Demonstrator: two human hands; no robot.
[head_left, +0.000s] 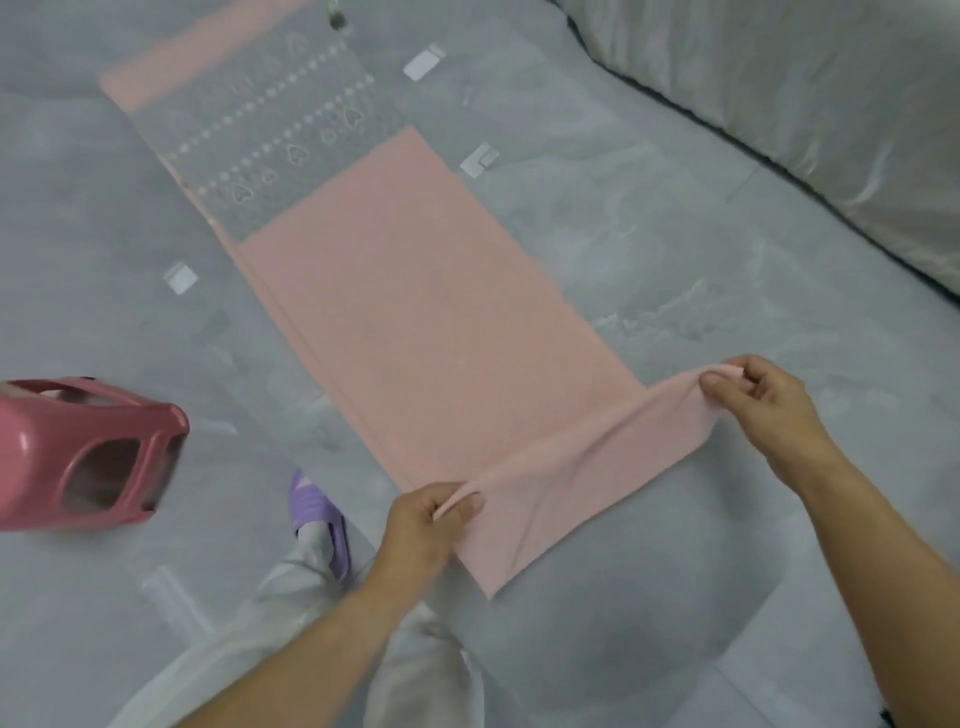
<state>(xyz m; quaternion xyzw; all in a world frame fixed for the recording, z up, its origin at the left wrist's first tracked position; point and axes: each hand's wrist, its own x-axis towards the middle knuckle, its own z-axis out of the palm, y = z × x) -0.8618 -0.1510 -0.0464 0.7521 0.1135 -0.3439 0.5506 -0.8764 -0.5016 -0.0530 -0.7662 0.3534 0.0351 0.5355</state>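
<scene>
Both hands pinch the near end of the pink towel (431, 312): left hand (421, 525) lower center, right hand (763, 405) at right, fingers clamped on the edge. Looks lifted so it can fold onto the rest, lying flat across the floor (675, 234).

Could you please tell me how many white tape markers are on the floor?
3 white tape markers: one beyond the patterned band's right end, one by the pink towel's right edge, one left of the towel. Fainter patches on the left may be others.

Grey floor (675, 260): pink towel (415, 332), pink stool (88, 457), purple slipper (317, 512).
</scene>
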